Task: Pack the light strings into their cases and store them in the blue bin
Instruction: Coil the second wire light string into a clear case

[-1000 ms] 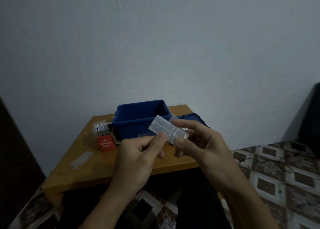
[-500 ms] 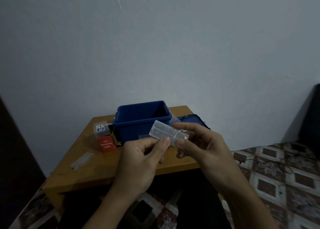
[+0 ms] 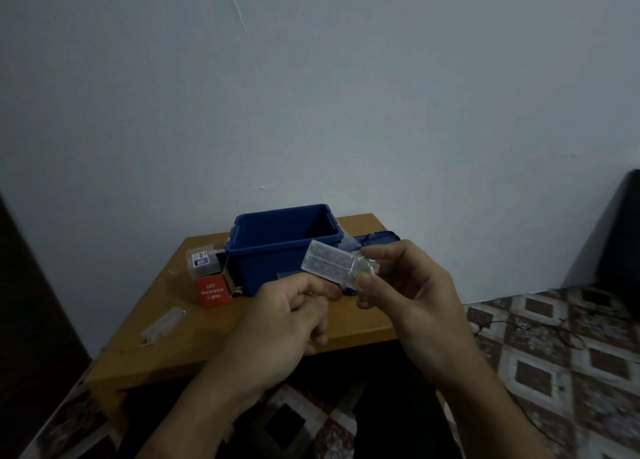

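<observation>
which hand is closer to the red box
Left. The left hand is just right of the red box; the right hand, holding the clear pack, is farther right.

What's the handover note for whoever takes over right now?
Right hand pinches a clear pack in the air, in front of the bin.
Left hand is curled just below it; cannot tell if it holds anything.
On the table: red box left of the bin, small clear box next to it, clear piece near the left edge.
Bin open, lid right of it, nothing seen inside.
Left: case the strings, bin them.
</observation>
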Demonstrator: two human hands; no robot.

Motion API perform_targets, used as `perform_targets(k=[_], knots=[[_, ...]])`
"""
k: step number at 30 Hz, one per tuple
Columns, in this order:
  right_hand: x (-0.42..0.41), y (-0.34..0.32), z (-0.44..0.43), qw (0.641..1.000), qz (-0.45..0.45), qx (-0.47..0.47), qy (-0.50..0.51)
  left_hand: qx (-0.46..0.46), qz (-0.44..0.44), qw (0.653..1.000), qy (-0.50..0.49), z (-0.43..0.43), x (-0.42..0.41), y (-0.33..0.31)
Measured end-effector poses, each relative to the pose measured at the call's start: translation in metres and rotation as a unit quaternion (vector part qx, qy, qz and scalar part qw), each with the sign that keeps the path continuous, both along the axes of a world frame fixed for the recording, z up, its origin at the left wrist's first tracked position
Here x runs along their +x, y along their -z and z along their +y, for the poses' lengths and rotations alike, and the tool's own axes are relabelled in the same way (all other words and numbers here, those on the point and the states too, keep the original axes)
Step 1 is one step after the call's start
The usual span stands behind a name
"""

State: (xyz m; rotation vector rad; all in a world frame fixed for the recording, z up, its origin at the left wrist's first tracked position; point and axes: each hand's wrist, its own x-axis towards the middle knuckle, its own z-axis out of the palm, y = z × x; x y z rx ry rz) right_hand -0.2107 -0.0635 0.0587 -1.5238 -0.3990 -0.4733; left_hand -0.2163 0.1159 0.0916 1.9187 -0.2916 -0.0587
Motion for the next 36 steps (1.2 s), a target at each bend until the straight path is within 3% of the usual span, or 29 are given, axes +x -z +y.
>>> perform_targets(k=[8,15,18,20,23,26,30,33,36], knots=[[0.001,-0.001,-0.004,0.999,0.014,0.02,0.032,0.052,0.027,0.998,-0.003,0.005,-0.006,-0.006],[0.002,0.001,-0.006,0.999,0.029,-0.015,0.041,0.185,-0.104,0.977,0.013,0.009,-0.017,-0.028],[0.001,0.0,-0.005,0.999,0.029,-0.026,0.033,0.189,-0.142,0.971,0.033,0.011,-0.016,-0.043],[0.0,-0.001,-0.005,0.999,0.032,-0.033,0.014,0.226,-0.178,0.956,0.053,0.012,-0.012,-0.054],[-0.002,-0.002,-0.005,0.997,0.051,-0.058,-0.019,0.318,-0.267,0.907,0.067,0.011,-0.001,-0.068],[-0.004,-0.005,-0.006,0.995,0.06,-0.039,-0.07,0.333,-0.332,0.879,0.079,0.006,0.014,-0.078],[-0.008,-0.01,-0.01,0.989,0.069,-0.031,-0.131,0.324,-0.273,0.898,0.122,0.004,0.037,-0.086],[-0.01,-0.012,-0.012,0.979,0.072,-0.004,-0.189,0.258,-0.129,0.942,0.169,0.008,0.05,-0.086],[-0.01,-0.013,-0.014,0.972,0.078,0.03,-0.221,0.13,0.018,0.971,0.198,0.013,0.055,-0.071]])
